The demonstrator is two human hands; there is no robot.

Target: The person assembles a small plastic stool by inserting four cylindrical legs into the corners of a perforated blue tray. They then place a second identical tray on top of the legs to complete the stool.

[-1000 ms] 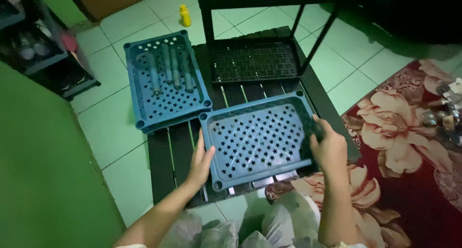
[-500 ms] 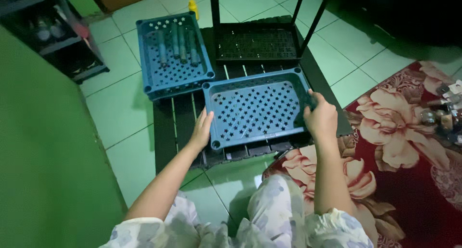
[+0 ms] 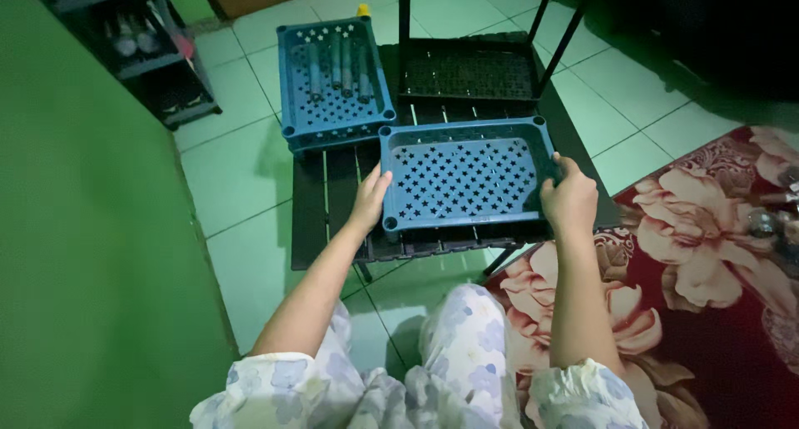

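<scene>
Over the black slatted panel [image 3: 333, 204], the blue star-holed tray [image 3: 462, 175] sits gripped at both short ends; left hand [image 3: 369, 198] and right hand [image 3: 568, 198] curl closed around its rims; an uneven pull could tilt it against the second blue tray [image 3: 333, 75].

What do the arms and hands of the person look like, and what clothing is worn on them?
Both arms are bare from above the elbow down to the left hand and right hand. No gloves, watch or rings are visible. Short sleeves of pale fabric with a soft blue floral print cover the upper arms, and the trousers have the same print.
</scene>
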